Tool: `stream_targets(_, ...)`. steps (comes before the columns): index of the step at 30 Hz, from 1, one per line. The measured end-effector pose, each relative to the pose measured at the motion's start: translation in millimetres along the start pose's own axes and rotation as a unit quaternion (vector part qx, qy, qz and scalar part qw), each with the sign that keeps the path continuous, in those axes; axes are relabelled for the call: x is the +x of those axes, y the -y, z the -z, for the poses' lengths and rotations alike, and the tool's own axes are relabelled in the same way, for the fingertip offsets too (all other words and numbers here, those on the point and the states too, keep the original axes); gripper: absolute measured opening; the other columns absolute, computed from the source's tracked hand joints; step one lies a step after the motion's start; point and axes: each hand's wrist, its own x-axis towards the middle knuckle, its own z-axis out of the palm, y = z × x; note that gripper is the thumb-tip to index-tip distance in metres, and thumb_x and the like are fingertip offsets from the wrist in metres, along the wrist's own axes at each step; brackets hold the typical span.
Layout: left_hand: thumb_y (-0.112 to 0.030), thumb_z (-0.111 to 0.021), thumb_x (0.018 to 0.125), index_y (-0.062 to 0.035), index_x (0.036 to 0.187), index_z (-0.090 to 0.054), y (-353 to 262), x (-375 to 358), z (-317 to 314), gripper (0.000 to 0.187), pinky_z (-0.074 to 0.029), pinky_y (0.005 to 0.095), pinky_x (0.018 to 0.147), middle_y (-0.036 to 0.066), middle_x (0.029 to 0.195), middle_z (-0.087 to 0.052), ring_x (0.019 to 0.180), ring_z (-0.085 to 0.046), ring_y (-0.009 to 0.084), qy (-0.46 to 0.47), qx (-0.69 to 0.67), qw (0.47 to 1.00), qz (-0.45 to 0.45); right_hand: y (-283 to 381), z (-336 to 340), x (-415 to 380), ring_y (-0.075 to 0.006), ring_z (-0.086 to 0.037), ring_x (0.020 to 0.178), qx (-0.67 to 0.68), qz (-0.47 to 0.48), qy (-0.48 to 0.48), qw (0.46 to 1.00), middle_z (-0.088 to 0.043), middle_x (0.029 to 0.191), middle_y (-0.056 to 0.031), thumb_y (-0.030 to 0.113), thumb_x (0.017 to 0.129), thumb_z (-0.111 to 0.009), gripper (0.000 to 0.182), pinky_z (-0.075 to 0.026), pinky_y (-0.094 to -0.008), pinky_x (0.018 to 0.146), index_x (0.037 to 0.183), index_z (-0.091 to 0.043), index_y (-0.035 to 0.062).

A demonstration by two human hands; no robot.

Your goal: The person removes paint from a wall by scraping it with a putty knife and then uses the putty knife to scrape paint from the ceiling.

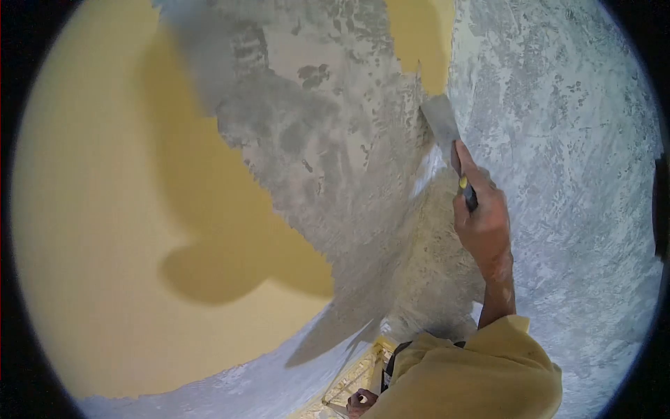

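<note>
My right hand point(484, 216) is wrapped round the dark handle of a putty knife point(441, 120), its forefinger stretched along the blade. The flat metal blade lies at the wall, by the lower tip of a narrow yellow strip point(424, 42) between grey plastered areas. Low in the view, my left hand point(361, 401) shows only in part, its fingers curled beside a yellowish, plaster-smeared frame-like object point(352, 380); what it holds is too small to make out.
Grey, mottled plaster point(558, 174) covers the right side and a broad middle band. A large smooth yellow area point(91, 209) fills the left, with shadows across it. A yellow sleeve point(481, 370) blocks the bottom centre. Something dark stands at the far right edge point(660, 209).
</note>
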Motion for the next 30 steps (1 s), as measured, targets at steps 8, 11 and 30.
stream_targets(8, -0.024, -0.061, 0.077, -0.0022, 0.065, -0.059, 40.7, -21.8, -22.6, 0.025, -0.048, 0.0382, 0.056, 0.015, 0.061, -0.058, 0.057, -0.059, 0.0281, -0.003, -0.072, 0.997, 0.015, -10.8, 4.4, -2.6, -0.033, -0.059, 0.092, -0.049, 0.051, 0.014, 0.997, -0.062, 0.102, -0.0183, -0.01, 0.071, -0.052, 0.067, -0.049, -0.0358, 0.08, 0.133, -0.043, 0.0116)
stream_targets(11, -0.024, -0.059, 0.082, 0.0013, 0.07, -0.061, 6.6, -23.4, -4.2, 0.028, -0.045, 0.0397, 0.056, 0.017, 0.062, -0.057, 0.06, -0.058, 0.0299, 0.003, -0.03, 0.999, 0.028, -9.3, 1.0, -7.1, -0.0332, -0.059, 0.093, -0.068, -0.003, 0.042, 0.997, -0.062, 0.098, -0.0182, -0.011, 0.069, -0.054, 0.068, -0.049, -0.0375, 0.078, 0.133, -0.043, 0.0119)
stream_targets(30, -0.026, -0.051, 0.087, -0.0079, 0.067, -0.063, 180.3, -48.6, -129.9, 0.03, -0.046, 0.0354, 0.064, 0.008, 0.063, -0.056, 0.061, -0.054, 0.02, 0.361, -0.528, 0.72, 0.27, 4.5, 24.6, 19.1, -0.0401, -0.057, 0.097, -0.098, 0.046, 0.033, 0.994, -0.057, 0.11, -0.0213, -0.01, 0.072, -0.049, 0.069, -0.047, -0.0391, 0.083, 0.136, -0.038, 0.0135)
